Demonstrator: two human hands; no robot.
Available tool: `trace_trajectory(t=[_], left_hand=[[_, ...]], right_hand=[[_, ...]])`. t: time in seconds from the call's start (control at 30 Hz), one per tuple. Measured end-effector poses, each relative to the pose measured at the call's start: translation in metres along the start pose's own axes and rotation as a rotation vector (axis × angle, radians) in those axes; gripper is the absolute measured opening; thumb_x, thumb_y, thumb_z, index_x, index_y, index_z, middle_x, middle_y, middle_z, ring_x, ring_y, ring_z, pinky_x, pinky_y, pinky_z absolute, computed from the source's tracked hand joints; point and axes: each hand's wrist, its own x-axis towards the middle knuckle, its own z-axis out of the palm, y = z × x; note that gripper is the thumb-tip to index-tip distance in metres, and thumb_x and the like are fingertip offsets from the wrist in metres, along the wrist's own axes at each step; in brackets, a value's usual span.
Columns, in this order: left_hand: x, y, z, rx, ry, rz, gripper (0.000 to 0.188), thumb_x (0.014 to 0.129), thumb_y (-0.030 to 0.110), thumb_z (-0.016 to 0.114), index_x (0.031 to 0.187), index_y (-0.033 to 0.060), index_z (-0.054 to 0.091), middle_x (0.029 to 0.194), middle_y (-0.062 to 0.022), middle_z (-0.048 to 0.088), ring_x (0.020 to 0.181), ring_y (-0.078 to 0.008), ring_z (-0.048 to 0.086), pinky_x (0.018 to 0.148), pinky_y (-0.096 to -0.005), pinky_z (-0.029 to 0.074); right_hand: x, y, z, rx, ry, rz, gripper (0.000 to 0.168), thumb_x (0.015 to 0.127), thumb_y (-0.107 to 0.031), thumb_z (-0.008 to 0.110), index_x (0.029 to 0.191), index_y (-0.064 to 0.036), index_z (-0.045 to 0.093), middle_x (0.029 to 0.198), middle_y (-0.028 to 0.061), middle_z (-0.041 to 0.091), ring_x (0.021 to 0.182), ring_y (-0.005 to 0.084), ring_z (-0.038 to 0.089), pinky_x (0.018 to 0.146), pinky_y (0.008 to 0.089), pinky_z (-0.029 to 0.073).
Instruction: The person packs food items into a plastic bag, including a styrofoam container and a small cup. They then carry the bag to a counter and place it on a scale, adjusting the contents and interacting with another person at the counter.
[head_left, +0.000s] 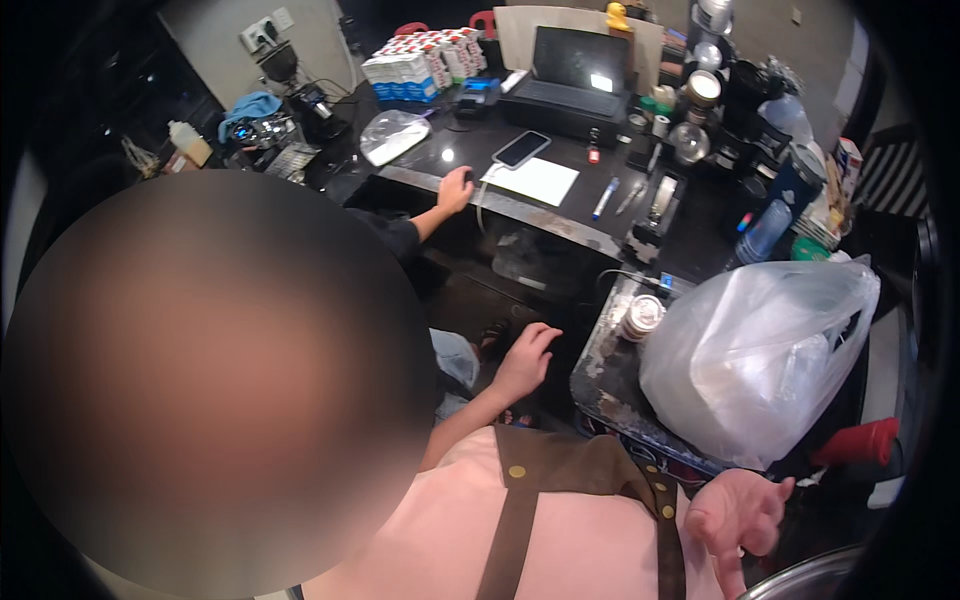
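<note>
My left hand (525, 361) hangs in the air in front of my brown apron (570, 461), fingers loosely extended and nothing in it. Down at the lower right, my right hand (739, 514) is turned with its fingers part curled and spread, also holding nothing I can see. Close to it is the curved metal rim (817, 570) of a vessel cut off by the picture's edge. Above my right hand, a large, full translucent plastic bag (750, 367) rests on a worn dark counter (600, 367), beside a lidded jar (642, 318).
Another person's hand (454, 190) lies at the back counter's edge, by white paper (532, 180) and a phone (521, 150). Behind are a laptop (581, 67), milk cartons (424, 64) and a coffee grinder (311, 101). A red object (855, 442) sticks out right. A blurred disc covers the left.
</note>
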Motion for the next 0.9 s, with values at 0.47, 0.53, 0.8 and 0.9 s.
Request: trace_trajectory(t=[0.47,0.53,0.8,0.9], left_hand=[[0.002,0.016,-0.039,-0.242,-0.086,-0.139,0.041,0.083,0.008,0.068,0.123,0.0084,0.059,0.109,-0.007,0.061,0.095,-0.0168,0.063,0.083,-0.0306,0.05],[0.003,0.014,-0.03,-0.26,-0.159,-0.127,0.04,0.083,0.008,0.068,0.122,0.0079,0.059,0.108,-0.0073,0.062,0.095,-0.0168,0.063,0.083,-0.0306,0.05],[-0.017,0.006,-0.014,-0.292,-0.309,-0.189,0.037,0.084,0.005,0.067,0.12,0.0049,0.059,0.106,-0.008,0.062,0.096,-0.0161,0.063,0.083,-0.0288,0.051],[-0.013,0.01,-0.007,-0.272,-0.364,-0.148,0.036,0.084,0.005,0.067,0.119,0.0041,0.06,0.107,-0.0086,0.062,0.096,-0.017,0.063,0.084,-0.0292,0.052]], right_hand=[[0.038,-0.034,0.045,0.91,-0.25,0.439,0.041,0.076,-0.028,0.08,0.11,-0.012,0.063,0.085,0.0012,0.066,0.074,0.0159,0.064,0.075,0.0342,0.051],[0.041,-0.042,0.052,0.79,-0.102,0.478,0.041,0.079,-0.025,0.077,0.114,-0.015,0.058,0.083,-0.0021,0.064,0.074,0.0152,0.062,0.073,0.0328,0.049],[0.041,-0.033,0.022,0.226,0.185,0.019,0.025,0.088,-0.025,0.065,0.109,-0.02,0.051,0.09,-0.006,0.055,0.077,0.016,0.055,0.069,0.0354,0.043],[0.043,-0.034,0.022,0.657,-0.317,0.53,0.049,0.081,-0.019,0.074,0.122,-0.014,0.048,0.092,0.0046,0.06,0.081,0.0213,0.059,0.078,0.0422,0.048]])
